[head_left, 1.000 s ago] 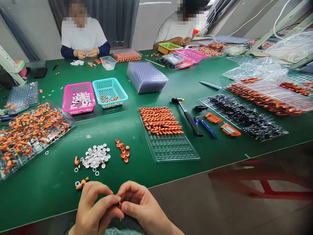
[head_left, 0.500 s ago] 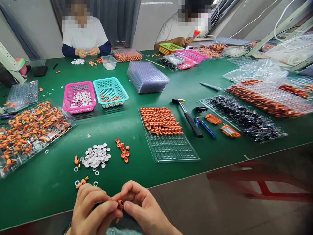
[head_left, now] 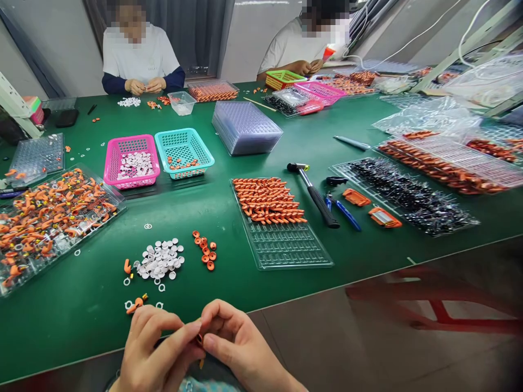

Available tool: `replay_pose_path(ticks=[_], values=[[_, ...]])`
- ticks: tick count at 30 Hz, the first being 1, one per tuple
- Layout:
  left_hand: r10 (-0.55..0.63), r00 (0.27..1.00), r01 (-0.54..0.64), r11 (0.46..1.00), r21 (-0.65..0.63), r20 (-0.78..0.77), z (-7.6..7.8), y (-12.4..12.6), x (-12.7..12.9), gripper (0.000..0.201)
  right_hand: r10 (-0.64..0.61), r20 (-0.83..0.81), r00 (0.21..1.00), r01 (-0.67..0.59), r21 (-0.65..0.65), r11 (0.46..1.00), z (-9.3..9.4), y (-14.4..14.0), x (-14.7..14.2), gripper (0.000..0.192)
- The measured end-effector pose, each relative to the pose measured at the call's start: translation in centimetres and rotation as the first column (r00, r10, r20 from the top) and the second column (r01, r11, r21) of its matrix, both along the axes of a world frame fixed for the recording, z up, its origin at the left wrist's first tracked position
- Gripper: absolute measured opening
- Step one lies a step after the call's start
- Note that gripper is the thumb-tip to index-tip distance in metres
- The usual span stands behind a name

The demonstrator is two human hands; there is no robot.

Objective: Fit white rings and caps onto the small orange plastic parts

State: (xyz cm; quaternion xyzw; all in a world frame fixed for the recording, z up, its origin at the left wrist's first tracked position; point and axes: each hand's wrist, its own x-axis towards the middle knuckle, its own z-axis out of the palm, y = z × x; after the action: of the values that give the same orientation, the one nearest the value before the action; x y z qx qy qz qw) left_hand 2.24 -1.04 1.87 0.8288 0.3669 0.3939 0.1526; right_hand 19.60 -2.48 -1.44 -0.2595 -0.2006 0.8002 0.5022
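My left hand and my right hand meet at the table's near edge, fingertips pinched together on one small orange part, mostly hidden between them. Just beyond my hands lie a pile of white rings, a few orange caps and a loose orange piece. A clear tray half filled with rows of orange parts sits further right.
A hammer, blue pliers, pink basket and teal basket stand mid-table. A tray of mixed orange parts is at left, a black-parts tray at right. Two other people work at the far side.
My fingertips have closed tighter over the small orange part, which showed more half a second ago. Both hands stay at the table edge.
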Motion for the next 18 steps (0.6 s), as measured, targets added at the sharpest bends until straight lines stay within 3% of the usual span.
replay_pose_path(ticks=[2, 4, 8, 11, 16, 18], values=[[-0.015, 0.999, 0.019, 0.992, -0.124, 0.034, 0.0, 0.2, 0.0, 0.033, 0.010, 0.040, 0.999, -0.010, -0.006, 1.000, 0.4, 0.2, 0.2, 0.027], [-0.032, 0.994, 0.064, 0.949, -0.309, 0.108, 0.0, 0.5, -0.1, 0.027, 0.037, 0.100, 0.994, -0.036, -0.003, 0.999, 0.8, 0.4, 0.5, 0.026], [0.007, 0.960, 0.174, 0.766, -0.619, 0.279, 0.1, 1.3, -0.5, 0.017, 0.113, 0.209, 0.972, -0.123, 0.038, 0.992, 1.1, 1.2, 1.1, 0.029], [0.040, 0.943, 0.219, 0.675, -0.705, 0.331, 0.2, 1.6, -0.8, 0.019, 0.169, 0.218, 0.961, -0.180, 0.031, 0.983, 0.6, 1.6, 1.2, 0.031], [0.091, 0.926, 0.235, 0.623, -0.746, 0.367, 0.4, 1.5, -0.7, 0.018, 0.172, 0.072, 0.982, -0.170, -0.039, 0.985, -0.2, 1.5, 0.4, 0.034], [0.172, 0.908, 0.215, 0.592, -0.777, 0.382, 0.2, 1.4, -0.7, 0.020, 0.163, 0.010, 0.987, -0.161, -0.070, 0.984, -0.4, 1.4, 0.0, 0.038]])
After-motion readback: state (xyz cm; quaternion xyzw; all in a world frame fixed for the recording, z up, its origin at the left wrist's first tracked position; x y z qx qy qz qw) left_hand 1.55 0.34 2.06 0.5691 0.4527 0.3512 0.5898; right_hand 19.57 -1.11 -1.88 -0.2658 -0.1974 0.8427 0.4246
